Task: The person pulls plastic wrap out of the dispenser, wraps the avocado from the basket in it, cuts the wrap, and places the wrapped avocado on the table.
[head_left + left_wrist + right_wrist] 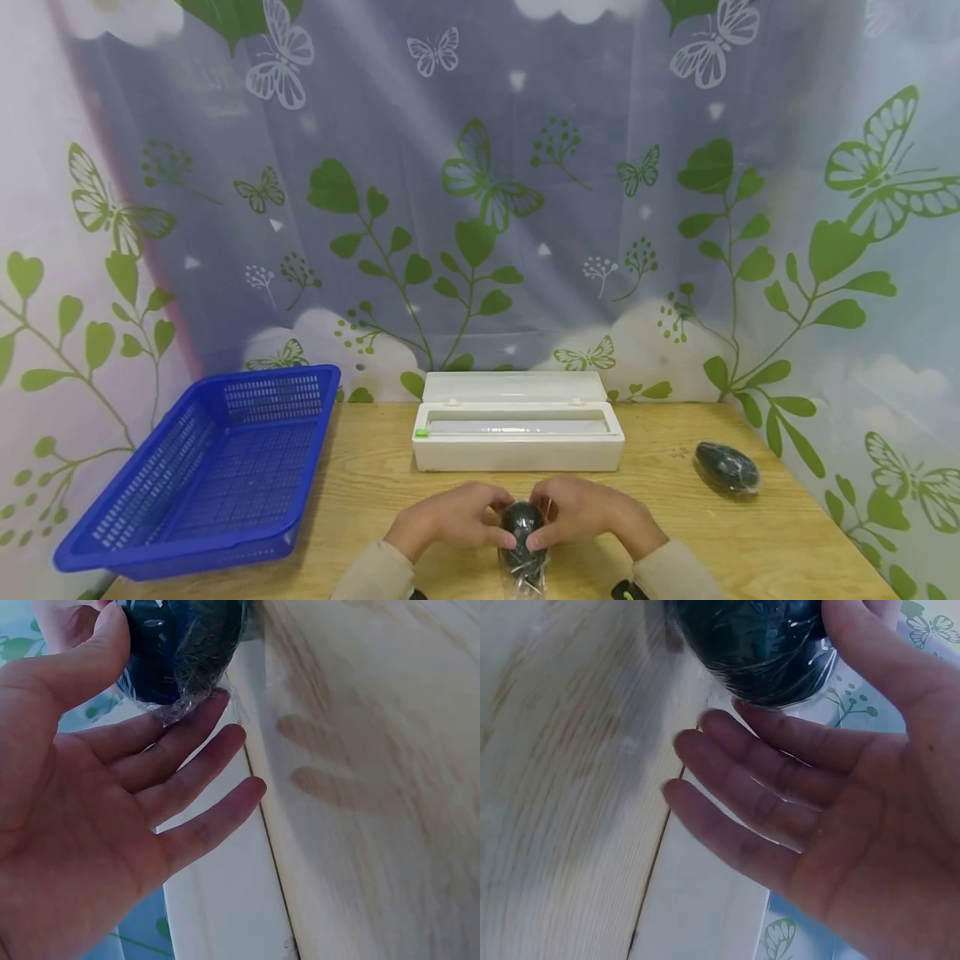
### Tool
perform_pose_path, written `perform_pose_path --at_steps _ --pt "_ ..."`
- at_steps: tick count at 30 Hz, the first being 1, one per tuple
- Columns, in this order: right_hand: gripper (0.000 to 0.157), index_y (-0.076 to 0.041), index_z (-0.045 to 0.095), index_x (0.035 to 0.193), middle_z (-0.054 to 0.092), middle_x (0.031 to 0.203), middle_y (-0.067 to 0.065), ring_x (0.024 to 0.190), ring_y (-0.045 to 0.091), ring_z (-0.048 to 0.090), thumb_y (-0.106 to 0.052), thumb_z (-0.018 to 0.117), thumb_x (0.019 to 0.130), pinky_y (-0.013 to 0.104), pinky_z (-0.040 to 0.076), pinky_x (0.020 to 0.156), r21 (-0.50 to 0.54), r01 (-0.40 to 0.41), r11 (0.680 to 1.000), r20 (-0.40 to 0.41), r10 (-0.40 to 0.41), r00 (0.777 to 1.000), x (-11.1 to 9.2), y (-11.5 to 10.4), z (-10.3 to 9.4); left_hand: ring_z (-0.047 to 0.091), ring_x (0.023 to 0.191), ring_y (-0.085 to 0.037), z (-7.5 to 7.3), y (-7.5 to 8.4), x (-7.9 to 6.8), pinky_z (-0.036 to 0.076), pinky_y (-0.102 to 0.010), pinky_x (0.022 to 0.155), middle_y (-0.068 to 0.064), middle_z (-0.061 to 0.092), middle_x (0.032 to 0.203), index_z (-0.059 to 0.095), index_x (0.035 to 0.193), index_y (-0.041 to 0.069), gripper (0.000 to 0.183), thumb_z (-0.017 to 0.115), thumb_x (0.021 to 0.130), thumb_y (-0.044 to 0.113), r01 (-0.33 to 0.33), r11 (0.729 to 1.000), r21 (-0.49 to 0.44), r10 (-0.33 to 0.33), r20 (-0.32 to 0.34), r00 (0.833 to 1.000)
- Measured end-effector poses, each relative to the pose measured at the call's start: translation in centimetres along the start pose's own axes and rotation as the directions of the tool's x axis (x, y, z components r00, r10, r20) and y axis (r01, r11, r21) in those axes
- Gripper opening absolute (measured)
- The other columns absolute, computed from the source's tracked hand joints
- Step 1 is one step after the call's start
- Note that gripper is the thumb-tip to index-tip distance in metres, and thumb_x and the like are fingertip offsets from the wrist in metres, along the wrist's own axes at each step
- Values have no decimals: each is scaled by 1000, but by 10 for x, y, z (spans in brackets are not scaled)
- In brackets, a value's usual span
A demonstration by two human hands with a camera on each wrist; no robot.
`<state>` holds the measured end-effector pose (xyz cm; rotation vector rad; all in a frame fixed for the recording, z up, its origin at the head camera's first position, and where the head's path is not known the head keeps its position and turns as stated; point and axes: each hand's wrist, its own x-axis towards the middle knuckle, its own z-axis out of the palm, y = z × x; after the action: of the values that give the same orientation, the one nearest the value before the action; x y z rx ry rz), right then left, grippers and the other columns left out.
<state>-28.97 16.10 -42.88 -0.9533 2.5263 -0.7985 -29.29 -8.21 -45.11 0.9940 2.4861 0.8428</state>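
Observation:
In front of me, at the near side of the table, my left hand (pixel 468 514) and right hand (pixel 577 512) hold a dark, glossy oval item (pixel 522 523) wrapped in clear cling film. Each hand pinches it between thumb and forefinger, from opposite sides. The other fingers of the left hand (pixel 112 780) are spread below the item (pixel 184 645) in the left wrist view. In the right wrist view, the right hand's (pixel 832 802) remaining fingers extend under it likewise. Loose film (pixel 527 577) trails from its near end.
A white cling film dispenser (pixel 517 454), lid raised, stands just beyond my hands, with a green slider (pixel 422 433) on its left. The blue plastic basket (pixel 300 500) occupies the left side. Another dark oval wrapped in film (pixel 727 468) lies at the right, near the table edge.

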Motion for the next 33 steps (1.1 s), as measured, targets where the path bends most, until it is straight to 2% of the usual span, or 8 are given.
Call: perform_pose_path --at_steps 4,6,11,15,19,23,27,33 --pt "41 -11 66 101 69 104 1 96 21 67 -38 88 81 25 54 79 -38 13 999 -59 -16 998 1 -2 -2 64 121 -12 -5 2 -1 53 -33 106 0 69 129 63 129 11 47 78 92 36 -14 999 53 15 -25 1000" --pt "41 -12 65 99 69 104 0 98 20 68 -39 90 79 26 55 80 -46 36 998 -86 -40 996 2 -3 -4 64 122 -13 -9 3 -2 54 -31 103 -2 67 131 60 129 13 46 78 93 35 -25 999 42 26 -32 999" --pt "43 -12 62 99 72 100 0 94 9 68 -36 91 78 29 59 81 -45 119 992 -164 -125 979 3 -1 -7 68 113 -16 -17 6 -3 57 -24 92 -9 63 134 53 129 14 43 76 95 24 -77 993 -94 71 -61 996" --pt "46 -7 59 102 76 98 9 86 6 71 -33 91 79 25 60 77 11 171 985 -192 -166 967 3 -1 -9 69 105 -13 -20 7 -2 57 -20 87 -11 62 134 52 129 14 43 77 94 18 -99 982 -159 83 -100 991" --pt "62 0 55 121 78 98 12 85 6 72 -33 89 81 22 60 76 47 177 983 -200 -164 966 2 -2 -11 68 107 -15 -21 9 -3 57 -20 84 -10 60 135 53 132 15 46 78 93 19 -96 982 -162 74 -134 988" --pt "73 0 54 136 76 106 9 88 8 71 -34 88 81 30 62 80 35 196 980 -221 -184 958 2 -4 -12 67 113 -24 -23 13 -4 58 -20 81 -13 59 139 51 139 11 57 80 90 19 -109 983 -145 81 -189 979" --pt "63 -4 62 128 71 116 11 92 10 68 -32 90 80 30 63 79 40 204 978 -248 -188 950 2 -5 -12 65 116 -32 -24 16 -4 58 -19 80 -15 59 141 51 145 6 68 84 86 17 -130 982 -139 95 -238 967" --pt "62 -6 62 125 69 120 13 92 14 69 -33 92 77 24 61 73 48 164 985 -294 -143 945 0 -10 -14 65 120 -35 -25 17 -5 59 -18 81 -12 61 141 57 144 8 65 84 84 10 -171 975 -143 127 -275 953"
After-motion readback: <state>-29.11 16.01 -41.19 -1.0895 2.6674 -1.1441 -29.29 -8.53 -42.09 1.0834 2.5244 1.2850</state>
